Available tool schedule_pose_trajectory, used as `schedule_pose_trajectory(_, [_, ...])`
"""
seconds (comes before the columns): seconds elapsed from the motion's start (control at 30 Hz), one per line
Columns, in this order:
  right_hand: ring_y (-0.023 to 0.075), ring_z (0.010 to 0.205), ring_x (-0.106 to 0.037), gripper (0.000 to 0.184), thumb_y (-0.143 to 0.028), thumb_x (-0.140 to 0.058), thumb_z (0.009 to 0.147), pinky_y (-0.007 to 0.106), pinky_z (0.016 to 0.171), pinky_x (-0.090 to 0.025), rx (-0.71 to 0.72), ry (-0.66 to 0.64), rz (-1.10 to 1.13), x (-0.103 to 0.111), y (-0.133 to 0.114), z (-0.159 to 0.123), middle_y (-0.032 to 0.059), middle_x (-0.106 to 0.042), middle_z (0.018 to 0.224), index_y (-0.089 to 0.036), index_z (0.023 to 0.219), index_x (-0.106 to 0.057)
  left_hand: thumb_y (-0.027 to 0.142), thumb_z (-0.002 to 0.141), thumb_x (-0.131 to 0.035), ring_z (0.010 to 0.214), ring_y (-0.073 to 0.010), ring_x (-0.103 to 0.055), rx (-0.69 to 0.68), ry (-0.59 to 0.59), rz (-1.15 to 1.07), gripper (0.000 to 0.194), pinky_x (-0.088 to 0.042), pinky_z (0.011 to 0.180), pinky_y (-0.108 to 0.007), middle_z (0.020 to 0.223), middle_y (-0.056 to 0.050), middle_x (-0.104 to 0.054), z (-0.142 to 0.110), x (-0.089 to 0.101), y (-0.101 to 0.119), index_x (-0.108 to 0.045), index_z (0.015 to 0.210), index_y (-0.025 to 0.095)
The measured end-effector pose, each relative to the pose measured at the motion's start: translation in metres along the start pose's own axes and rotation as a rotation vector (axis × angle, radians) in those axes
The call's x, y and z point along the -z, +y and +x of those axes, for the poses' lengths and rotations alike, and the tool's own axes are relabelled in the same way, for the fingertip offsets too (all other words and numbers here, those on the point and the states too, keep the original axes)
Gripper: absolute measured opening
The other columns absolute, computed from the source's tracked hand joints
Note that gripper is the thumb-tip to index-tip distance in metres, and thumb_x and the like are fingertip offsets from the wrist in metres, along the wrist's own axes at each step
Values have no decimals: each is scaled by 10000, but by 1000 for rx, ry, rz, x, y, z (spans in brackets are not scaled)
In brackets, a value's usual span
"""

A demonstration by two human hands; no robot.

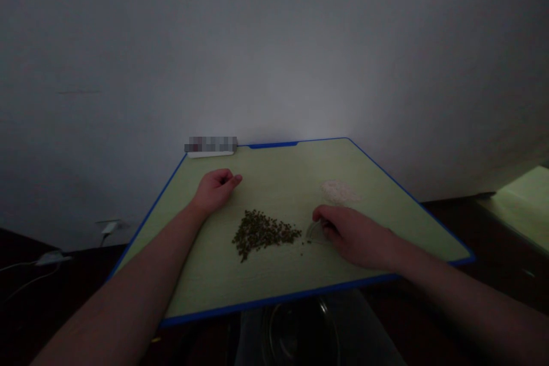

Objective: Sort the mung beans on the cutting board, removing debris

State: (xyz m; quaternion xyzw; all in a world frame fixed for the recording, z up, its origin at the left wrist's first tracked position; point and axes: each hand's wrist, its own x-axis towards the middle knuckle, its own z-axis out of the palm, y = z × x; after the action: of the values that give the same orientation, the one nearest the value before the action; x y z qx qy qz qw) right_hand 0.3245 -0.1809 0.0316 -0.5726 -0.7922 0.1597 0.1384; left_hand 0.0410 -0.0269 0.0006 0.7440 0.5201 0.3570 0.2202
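My left hand (217, 187) rests in a loose fist on the light-coloured tabletop (274, 180), thumb along the side, with nothing seen in it. To its lower right lies a pile of small green-brown pellets or dried buds (261, 231), tapering toward the right. My right hand (349, 233) is closed around a clear, curved piece of plastic or glass (313, 231). Its edge is down at the table, beside a few stray bits at the pile's right tip. My fingers hide most of this clear piece. Behind my right hand is a low heap of pale grains (339, 190).
Blue edging (274, 300) runs round the table, which stands against a grey wall (274, 57). A white object (211, 153), partly blurred out, sits at the back left corner. Below the front edge is a round glass-like vessel (300, 331). A plug and cables (54, 258) are at lower left.
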Motion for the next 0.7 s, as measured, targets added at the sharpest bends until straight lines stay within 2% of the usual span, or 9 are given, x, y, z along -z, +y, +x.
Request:
schedule_pose_trajectory(0.23, [196, 856, -600, 279, -109, -385, 827, 300, 742, -431, -11, 48, 41, -8, -5, -3, 84, -658, 951, -177, 1031, -563, 458, 724, -527, 459, -76, -312, 15, -5, -15, 369, -263, 470, -225, 460, 55, -338, 0, 0, 2, -405, 516, 179])
schedule_pose_trajectory(0.57, [206, 820, -600, 257, -139, -386, 838, 308, 712, -420, -138, 91, -31, -10, -1, 3, 98, -659, 910, -166, 1021, -564, 463, 718, -529, 464, -73, -308, 31, -3, -17, 373, -254, 467, -225, 473, 56, -329, -1, 0, 4, -403, 516, 176])
schedule_pose_trajectory(0.7, [198, 838, -593, 254, -137, -387, 837, 300, 727, -410, -114, 97, -21, -10, 0, 4, 92, -651, 920, -169, 1020, -560, 464, 727, -523, 464, -71, -313, 28, -14, -25, 371, -257, 471, -222, 475, 58, -333, -1, 0, 2, -409, 527, 174])
